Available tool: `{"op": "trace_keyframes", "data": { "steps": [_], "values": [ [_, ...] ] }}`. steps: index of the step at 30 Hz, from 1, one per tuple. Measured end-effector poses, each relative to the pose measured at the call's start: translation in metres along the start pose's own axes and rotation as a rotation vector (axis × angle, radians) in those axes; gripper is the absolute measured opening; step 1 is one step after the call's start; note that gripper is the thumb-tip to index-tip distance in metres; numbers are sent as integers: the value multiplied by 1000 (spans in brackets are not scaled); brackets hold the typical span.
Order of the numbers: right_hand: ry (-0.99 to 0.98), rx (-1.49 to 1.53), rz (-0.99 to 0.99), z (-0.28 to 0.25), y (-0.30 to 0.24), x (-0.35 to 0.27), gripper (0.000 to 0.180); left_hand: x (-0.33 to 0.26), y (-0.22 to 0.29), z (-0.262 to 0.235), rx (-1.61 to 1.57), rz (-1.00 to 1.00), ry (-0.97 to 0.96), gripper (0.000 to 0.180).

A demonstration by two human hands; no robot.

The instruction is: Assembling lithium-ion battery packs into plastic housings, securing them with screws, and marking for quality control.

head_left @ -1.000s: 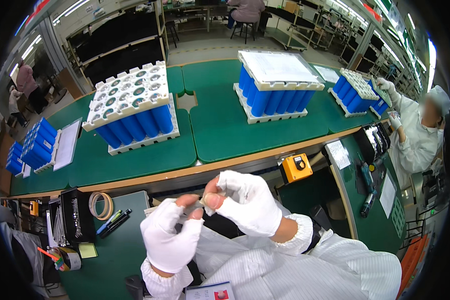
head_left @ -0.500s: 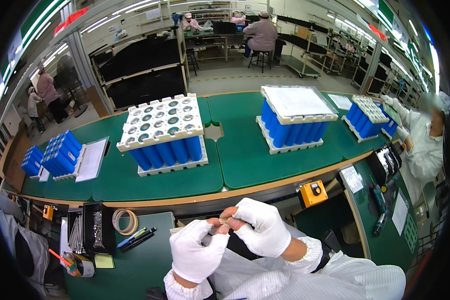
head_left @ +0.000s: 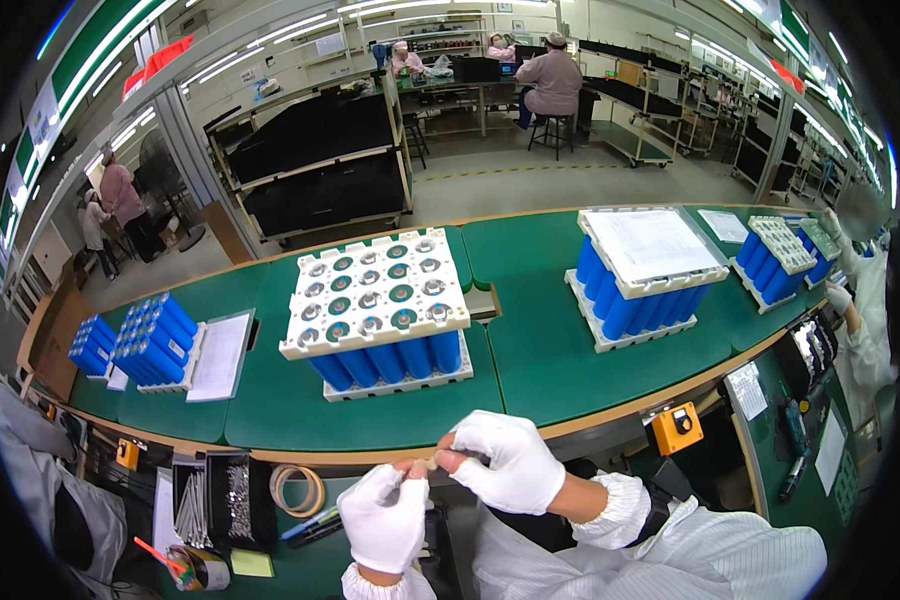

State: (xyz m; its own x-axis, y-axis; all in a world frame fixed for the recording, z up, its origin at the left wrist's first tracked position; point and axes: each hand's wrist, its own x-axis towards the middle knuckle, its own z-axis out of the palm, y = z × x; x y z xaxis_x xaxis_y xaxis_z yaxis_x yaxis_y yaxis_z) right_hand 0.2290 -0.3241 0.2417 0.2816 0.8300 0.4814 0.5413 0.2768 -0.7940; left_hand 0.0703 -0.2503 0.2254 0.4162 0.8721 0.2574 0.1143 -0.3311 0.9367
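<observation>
My left hand (head_left: 384,518) and my right hand (head_left: 511,466), in white gloves with bare fingertips, meet in front of me at the bench edge. Between their pinched fingers is a small pale yellowish piece (head_left: 428,463), too small to tell its kind. Beyond them, on the green bench (head_left: 370,428), stands a block of blue cylindrical cells (head_left: 395,364). A white plastic holder with round holes (head_left: 375,290) caps it, and another lies under it. Left of my left hand lie a roll of tan tape (head_left: 298,490) and several pens (head_left: 313,528).
Black bins of metal rods (head_left: 192,512) and small hardware (head_left: 238,505) stand left. An orange switch box (head_left: 677,428) sits at the bench edge. More cell blocks (head_left: 635,300) stand along the bench. A co-worker (head_left: 865,310) works at the far right; a grey-white sleeve (head_left: 35,450) shows left.
The whole view has shifted, so the bench sits lower and further right. Both hands have moved slightly apart, still pinching the small pale piece between them.
</observation>
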Motion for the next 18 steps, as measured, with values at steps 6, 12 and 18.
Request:
{"op": "trace_keyframes", "data": {
  "steps": [6, 12, 18],
  "values": [
    [275, -300, -212, 28, 41, 67, 5, 78, -15, -19, 436, 121, 199, 12],
    [251, -515, -217, 52, 62, 94, 8, 132, -20, -31, 791, 436, 195, 56],
    [234, -550, -193, 56, 63, 101, 9, 149, -24, -29, 811, 446, 209, 62]
  ]
}}
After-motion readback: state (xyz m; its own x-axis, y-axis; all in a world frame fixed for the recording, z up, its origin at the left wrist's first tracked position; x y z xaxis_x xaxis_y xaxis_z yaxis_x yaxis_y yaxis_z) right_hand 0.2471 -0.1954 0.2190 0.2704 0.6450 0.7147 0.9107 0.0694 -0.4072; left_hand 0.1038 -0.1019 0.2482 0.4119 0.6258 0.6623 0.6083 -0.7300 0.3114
